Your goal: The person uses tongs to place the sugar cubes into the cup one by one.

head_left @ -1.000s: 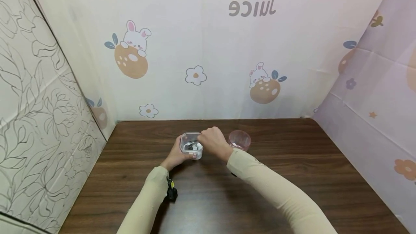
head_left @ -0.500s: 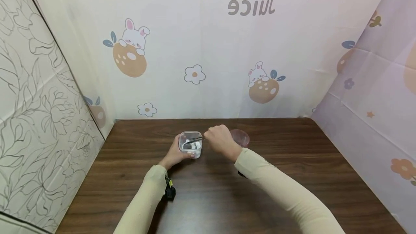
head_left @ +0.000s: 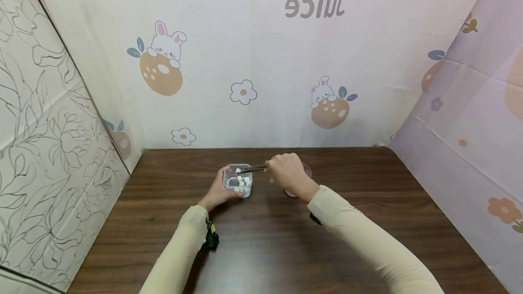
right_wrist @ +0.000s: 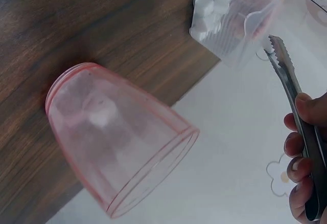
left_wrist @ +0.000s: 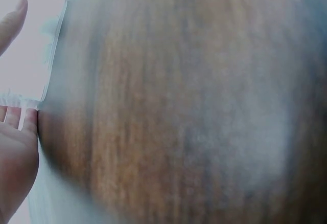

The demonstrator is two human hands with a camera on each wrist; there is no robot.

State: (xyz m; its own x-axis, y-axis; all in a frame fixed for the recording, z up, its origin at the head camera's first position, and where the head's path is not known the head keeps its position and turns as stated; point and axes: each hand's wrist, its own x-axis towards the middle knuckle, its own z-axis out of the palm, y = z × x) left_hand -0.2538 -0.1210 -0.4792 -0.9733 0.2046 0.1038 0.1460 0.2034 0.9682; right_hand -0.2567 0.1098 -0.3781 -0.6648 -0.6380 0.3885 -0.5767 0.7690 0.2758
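My left hand grips a clear plastic container from its left side, fingers behind it and thumb at the front. Several white cubes lie inside. With curled fingers my right hand holds metal tongs, whose tips reach over the container. A white piece shows at the tong tips. Right of the container stands a pink transparent cup, partly covered by my right hand in the head view. Something white shows dimly in the cup. The left wrist view catches only part of the left hand.
A dark wooden table lies under everything. A pale printed curtain hangs behind its back edge, with further panels at the left and right sides.
My right hand has moved right, drawing the tongs back and up from inside the container to its rim. The left hand keeps its grip on the container.
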